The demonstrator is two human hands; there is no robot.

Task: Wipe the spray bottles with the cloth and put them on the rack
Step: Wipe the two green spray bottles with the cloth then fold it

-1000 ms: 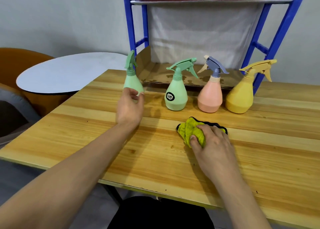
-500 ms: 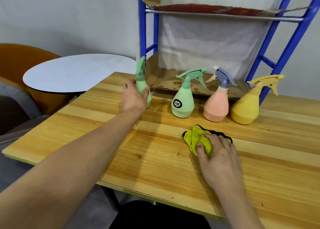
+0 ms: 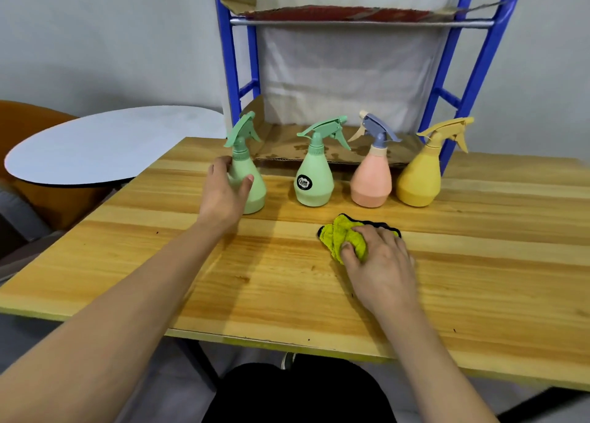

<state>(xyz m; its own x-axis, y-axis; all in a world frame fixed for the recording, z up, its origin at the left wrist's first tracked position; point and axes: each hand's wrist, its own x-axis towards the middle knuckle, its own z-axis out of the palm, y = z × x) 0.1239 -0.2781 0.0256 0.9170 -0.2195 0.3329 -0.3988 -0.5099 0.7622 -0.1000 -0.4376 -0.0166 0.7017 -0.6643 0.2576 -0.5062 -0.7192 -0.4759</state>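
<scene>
Several spray bottles stand in a row at the back of the wooden table (image 3: pixel 479 279). My left hand (image 3: pixel 223 192) grips the leftmost green bottle (image 3: pixel 252 183) around its body, the bottle still standing on the table. To its right stand a second green bottle with a black label (image 3: pixel 314 180), a pink bottle with a blue trigger (image 3: pixel 372 180) and a yellow bottle (image 3: pixel 421 176). My right hand (image 3: pixel 380 263) grips a crumpled yellow cloth with a black edge (image 3: pixel 341 235) lying on the table in front of the pink bottle.
A blue metal rack (image 3: pixel 459 90) stands behind the bottles, its lower shelf lined with stained cardboard (image 3: pixel 293 144) and an upper shelf above. A round white side table (image 3: pixel 105 144) and an orange chair (image 3: pixel 19 116) are on the left.
My left hand reached forward and closed around the leftmost green bottle. My right hand stayed on the cloth, bunching it slightly.
</scene>
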